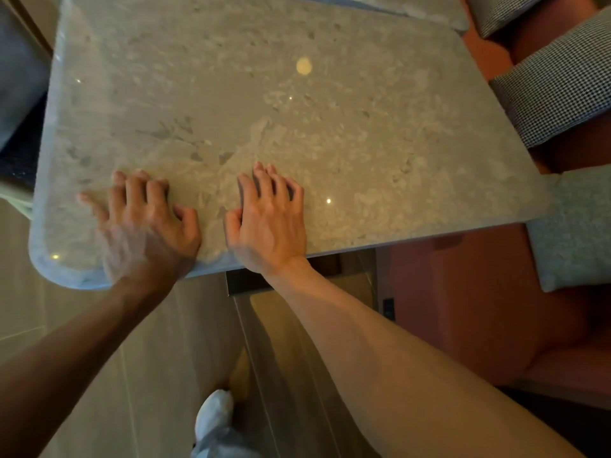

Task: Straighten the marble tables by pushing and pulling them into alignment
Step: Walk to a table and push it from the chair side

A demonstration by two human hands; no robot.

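Note:
A grey-beige marble table (264, 104) with rounded corners fills most of the view. My left hand (145, 223) lies palm down on its near edge, fingers spread, slightly blurred. My right hand (267, 219) presses flat on the top just beside it, fingers apart and slightly arched. Neither hand holds anything. A second marble table (413, 9) shows at the top, its edge meeting the far right corner of the first at a slight angle.
An orange-red bench seat (479, 309) runs along the right side with checked grey cushions (562, 84) and a plain grey cushion (575, 233). A dark chair (20, 77) stands at the left. Below are pale floor tiles, the table's dark base (244, 282) and my white-shod foot (215, 421).

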